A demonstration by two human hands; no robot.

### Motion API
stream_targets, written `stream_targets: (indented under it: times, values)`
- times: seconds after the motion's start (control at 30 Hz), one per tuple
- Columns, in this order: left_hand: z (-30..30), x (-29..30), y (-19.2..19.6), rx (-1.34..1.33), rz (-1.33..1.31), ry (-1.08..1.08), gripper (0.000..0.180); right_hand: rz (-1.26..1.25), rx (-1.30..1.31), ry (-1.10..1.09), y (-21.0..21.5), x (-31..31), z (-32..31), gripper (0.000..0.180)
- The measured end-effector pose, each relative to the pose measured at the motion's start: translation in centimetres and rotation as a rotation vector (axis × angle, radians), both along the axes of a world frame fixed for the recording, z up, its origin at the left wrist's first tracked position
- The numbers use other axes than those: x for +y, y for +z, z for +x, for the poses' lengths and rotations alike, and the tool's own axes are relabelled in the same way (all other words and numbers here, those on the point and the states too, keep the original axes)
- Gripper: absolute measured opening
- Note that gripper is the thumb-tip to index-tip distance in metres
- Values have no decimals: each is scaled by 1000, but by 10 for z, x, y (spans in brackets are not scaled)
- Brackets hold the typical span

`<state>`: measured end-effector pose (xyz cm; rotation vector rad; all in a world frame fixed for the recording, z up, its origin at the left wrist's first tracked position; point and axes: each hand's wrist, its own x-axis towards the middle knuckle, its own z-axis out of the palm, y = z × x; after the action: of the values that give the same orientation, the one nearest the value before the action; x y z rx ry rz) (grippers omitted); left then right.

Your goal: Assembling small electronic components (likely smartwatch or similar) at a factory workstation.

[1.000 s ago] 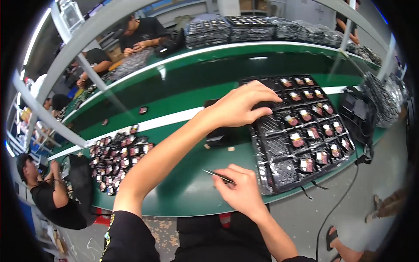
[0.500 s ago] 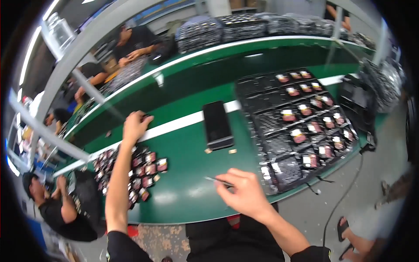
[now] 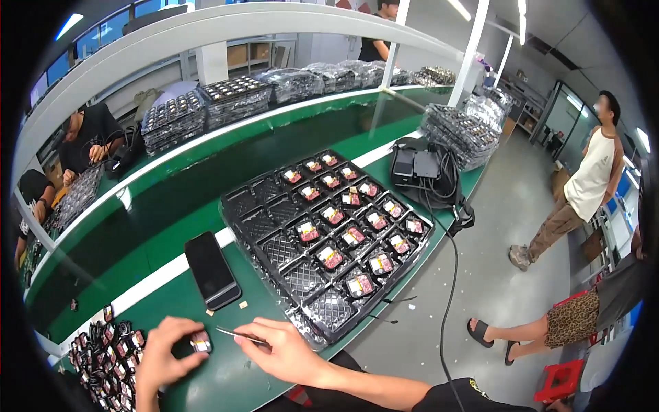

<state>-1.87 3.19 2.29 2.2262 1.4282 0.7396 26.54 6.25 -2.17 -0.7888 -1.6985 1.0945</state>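
My left hand (image 3: 167, 353) holds a small black part with a red and white face (image 3: 200, 341) just above the green bench, next to a pile of several like parts (image 3: 103, 353). My right hand (image 3: 285, 350) pinches thin metal tweezers (image 3: 233, 334) whose tip points at that part. To the right lies a black compartment tray (image 3: 274, 250), with parts seated in its right-hand pockets and its left-hand pockets bare.
A black phone (image 3: 211, 269) lies face up on the bench's white stripe. A black device with cables (image 3: 420, 168) sits at the tray's far right. Stacks of filled trays (image 3: 233, 96) line the back. Seated workers are at left; two people stand at right.
My left hand has come back from the pile at the left with one part and now holds it by the tweezers. The camera has swung to the right.
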Motion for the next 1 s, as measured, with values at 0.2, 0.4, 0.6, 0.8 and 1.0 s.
stream_targets:
  times: [0.2,0.4,0.6,0.8,1.0]
  values:
    - [23,-19,4,16,70,98,77,0,-76,3,0,5,-6,18]
    - [22,-25,13,-40,-10,63,51,-2,-173,-50,23,-1,-3,17]
    - [24,-35,9,10,92,109,50,-76,-222,-33,20,-9,-2,16]
    - [3,-38,-27,162,125,14,51,-10,-277,-38,17,-20,-5,18]
    - [-1,-19,-7,179,100,-72,42,90,-268,-27,14,2,-1,14]
